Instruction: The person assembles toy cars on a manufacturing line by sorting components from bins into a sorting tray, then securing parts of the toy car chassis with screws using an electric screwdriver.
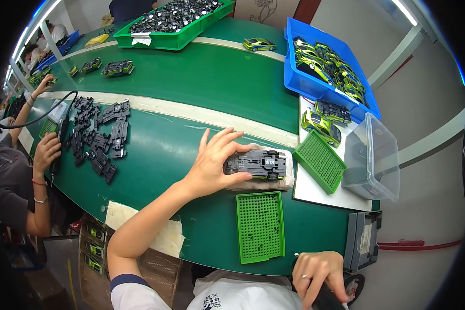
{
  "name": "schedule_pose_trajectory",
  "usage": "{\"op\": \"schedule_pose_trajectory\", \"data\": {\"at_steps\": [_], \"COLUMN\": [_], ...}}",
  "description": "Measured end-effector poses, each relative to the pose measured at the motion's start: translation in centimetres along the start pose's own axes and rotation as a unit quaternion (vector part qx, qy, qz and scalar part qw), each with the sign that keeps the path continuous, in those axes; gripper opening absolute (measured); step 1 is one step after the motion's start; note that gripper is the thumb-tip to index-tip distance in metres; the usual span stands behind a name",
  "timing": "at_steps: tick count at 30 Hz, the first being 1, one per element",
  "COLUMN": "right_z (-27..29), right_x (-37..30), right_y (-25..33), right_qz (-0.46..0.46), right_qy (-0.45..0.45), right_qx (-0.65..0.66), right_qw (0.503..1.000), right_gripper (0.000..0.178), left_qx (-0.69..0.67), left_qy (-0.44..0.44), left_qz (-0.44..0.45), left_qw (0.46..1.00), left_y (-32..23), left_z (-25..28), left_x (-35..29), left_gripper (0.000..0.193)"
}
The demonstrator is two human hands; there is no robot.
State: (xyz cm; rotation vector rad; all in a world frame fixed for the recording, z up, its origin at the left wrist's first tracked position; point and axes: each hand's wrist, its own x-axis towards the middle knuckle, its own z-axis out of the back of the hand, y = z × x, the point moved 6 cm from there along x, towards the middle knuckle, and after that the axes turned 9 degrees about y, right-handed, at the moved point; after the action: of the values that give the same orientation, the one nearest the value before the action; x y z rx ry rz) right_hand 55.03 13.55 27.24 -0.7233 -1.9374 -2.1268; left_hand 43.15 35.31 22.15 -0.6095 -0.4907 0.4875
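Observation:
An upside-down toy car (pixel 261 164), black chassis up with yellow-green body edges below, lies on a beige cloth pad (pixel 287 182). My left hand (pixel 212 164) grips its left end, thumb on the near side and fingers on the far side. Just nearer than the pad is a green perforated tray (pixel 261 227) with small dark screws scattered in it. My right hand (pixel 319 274) is at the table's near edge, right of that tray, fingers curled. A dark object (pixel 329 299) shows beneath it, mostly hidden, so its kind is unclear.
Loose black chassis (pixel 101 134) lie left. Toy cars (pixel 118 68) sit on the green belt (pixel 191 70). A blue bin (pixel 320 90) of cars, a second green tray (pixel 320 160) and a clear box (pixel 372 160) stand right. At left, a co-worker's hand (pixel 47 151) holds a corded screwdriver.

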Motion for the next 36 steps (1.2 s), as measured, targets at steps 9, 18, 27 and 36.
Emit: {"op": "schedule_pose_trajectory", "data": {"at_steps": [9, 18, 27, 36], "right_z": [7.0, 16.3, 15.7, 16.4], "right_x": [-0.6, -2.0, 0.1, 1.7], "right_y": [0.2, -2.5, -2.4, -1.7], "right_qz": [-0.265, -0.437, -0.368, -0.353], "right_qy": [-0.303, -0.407, -0.431, -0.346], "right_qx": [-0.239, -0.56, -0.499, -0.585], "right_qw": [0.884, 0.575, 0.656, 0.643], "right_gripper": [0.046, 0.054, 0.051, 0.047], "left_qx": [-0.276, -0.193, -0.336, -0.278], "left_qy": [-0.024, 0.032, 0.025, -0.053], "left_qz": [0.138, 0.163, 0.082, 0.051], "left_qw": [0.951, 0.967, 0.938, 0.958], "left_y": [2.8, 2.3, 1.2, -1.2], "left_z": [0.0, 0.3, 0.7, 2.9], "left_x": [-0.6, -0.3, -0.5, -1.0], "left_gripper": [0.05, 0.041, 0.043, 0.039]}}
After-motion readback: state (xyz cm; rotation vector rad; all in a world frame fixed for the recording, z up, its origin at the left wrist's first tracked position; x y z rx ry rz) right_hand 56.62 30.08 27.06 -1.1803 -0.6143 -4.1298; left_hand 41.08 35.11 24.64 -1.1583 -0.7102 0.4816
